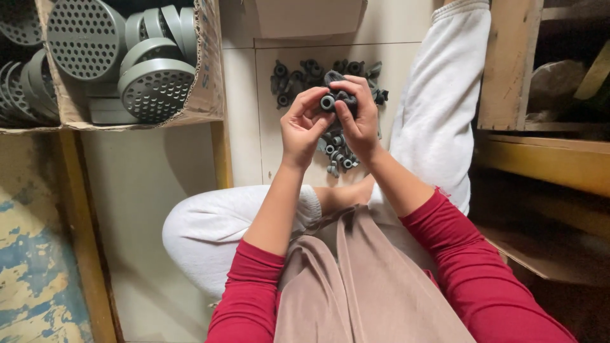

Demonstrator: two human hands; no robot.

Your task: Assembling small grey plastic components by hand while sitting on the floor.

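Single head camera, looking steeply down, close over lap.

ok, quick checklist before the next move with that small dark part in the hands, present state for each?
1. Part held by both hands: ok. The left hand and right hand both pinch the small dark ring-shaped part.
2. Part's round opening in sight: ok, it faces the camera.
3. Whether it is one piece or two pressed together: cannot tell, fingers cover much of it.
4. More parts in reach: ok. A pile of dark parts lies on the pale floor just beyond the hands.
5. Grey perforated discs contained: ok, they sit in the cardboard box at upper left.
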